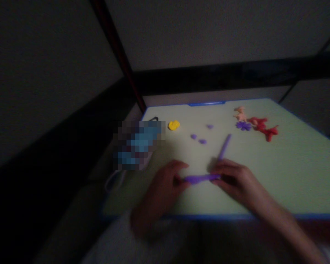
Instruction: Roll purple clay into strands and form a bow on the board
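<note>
A purple strip (200,178) stretches between a person's two bare hands over a pale, blue-edged worktop, nearer the wearer than the yellow piece (173,125), and to its right. The left hand (169,181) has its grip closed on the strip's left end, forefinger lifted apart; the right hand (235,178) has its grip pinched on the opposite end. Blur hides whether the strip touches the surface beneath.

The material looks like modelling clay: probably light, soft and a little tacky rather than slippery, apt to dent, sag or tear if pulled. A light hold with the finger pads near both ends would seem kindest to the thinner right-hand part.

A second purple stick (224,146) slants up behind the right hand, its lower end hidden. Three small purple lumps (202,141) lie just right of the yellow piece; well to its right sit a purple flower (243,126), a peach figure (241,114) and red shapes (270,133).

No brand or writing can be read; the bluish object (140,143) to the yellow piece's left is pixelated, any label lost.
</note>
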`<state>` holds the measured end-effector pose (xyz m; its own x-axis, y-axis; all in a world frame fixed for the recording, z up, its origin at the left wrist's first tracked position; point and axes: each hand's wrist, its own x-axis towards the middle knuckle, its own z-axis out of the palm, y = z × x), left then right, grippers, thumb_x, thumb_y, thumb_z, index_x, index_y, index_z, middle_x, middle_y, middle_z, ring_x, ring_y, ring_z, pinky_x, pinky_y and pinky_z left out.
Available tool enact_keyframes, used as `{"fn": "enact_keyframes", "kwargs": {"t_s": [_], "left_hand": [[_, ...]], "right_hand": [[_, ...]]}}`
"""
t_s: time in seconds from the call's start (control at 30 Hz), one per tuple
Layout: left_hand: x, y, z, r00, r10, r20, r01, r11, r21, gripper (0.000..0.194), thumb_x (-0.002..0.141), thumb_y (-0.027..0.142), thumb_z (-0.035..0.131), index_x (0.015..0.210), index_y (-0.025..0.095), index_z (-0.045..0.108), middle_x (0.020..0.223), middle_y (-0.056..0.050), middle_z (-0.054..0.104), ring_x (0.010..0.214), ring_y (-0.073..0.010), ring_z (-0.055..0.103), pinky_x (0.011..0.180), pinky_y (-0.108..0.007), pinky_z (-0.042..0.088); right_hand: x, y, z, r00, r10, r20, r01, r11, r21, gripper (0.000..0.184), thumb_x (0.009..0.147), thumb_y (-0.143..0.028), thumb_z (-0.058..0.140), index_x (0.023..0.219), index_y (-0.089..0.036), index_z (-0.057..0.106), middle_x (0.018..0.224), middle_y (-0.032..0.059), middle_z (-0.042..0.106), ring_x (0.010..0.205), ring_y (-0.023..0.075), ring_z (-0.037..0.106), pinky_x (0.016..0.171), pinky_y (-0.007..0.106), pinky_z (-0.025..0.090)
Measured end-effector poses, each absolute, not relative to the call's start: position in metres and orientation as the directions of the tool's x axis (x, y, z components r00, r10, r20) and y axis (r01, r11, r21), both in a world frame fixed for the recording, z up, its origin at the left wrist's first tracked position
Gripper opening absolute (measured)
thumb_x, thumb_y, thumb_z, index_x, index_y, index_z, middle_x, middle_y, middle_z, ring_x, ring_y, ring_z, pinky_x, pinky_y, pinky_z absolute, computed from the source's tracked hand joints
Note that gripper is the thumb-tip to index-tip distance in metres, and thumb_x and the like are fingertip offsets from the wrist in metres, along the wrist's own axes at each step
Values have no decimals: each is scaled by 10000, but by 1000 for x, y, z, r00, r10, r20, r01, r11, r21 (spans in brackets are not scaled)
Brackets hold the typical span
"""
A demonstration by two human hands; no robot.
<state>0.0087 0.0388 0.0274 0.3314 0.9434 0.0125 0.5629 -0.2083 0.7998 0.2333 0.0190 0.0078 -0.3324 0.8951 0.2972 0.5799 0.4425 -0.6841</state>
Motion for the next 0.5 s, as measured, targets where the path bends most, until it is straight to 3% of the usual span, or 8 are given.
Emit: {"fn": "enact_keyframes", "kwargs": {"t_s": [0.1, 0.23, 0.5], "left_hand": [[3, 33, 23, 333, 936, 111, 577, -295, 762, 308, 711, 95, 649, 1009, 172, 642, 1023, -54, 650, 642, -114, 577, 687, -280, 528], [3, 31, 14, 366, 901, 231, 557, -411, 722, 289, 708, 126, 684, 989, 187, 659, 1065, -74, 640, 929, -204, 600, 852, -349, 512], [18, 39, 12, 397, 901, 173, 590, -395, 704, 258, 663, 116, 744, 912, 152, 690, 926, -48, 609, 917, -189, 578, 837, -323, 496]], "right_hand": [[236, 13, 8, -316, 893, 320, 617, 450, -646, 145, 862, -218, 572, 929, -167, 690, 982, 94, 647, 877, 193, 639, 765, 311, 519], [238, 11, 7, -303, 896, 324, 618, 443, -650, 129, 854, -233, 589, 910, -186, 696, 974, 86, 631, 885, 195, 626, 767, 316, 514], [226, 24, 7, -289, 924, 250, 540, 373, -754, 128, 824, -237, 611, 809, -180, 724, 890, 83, 630, 824, 203, 617, 725, 343, 505]]}}
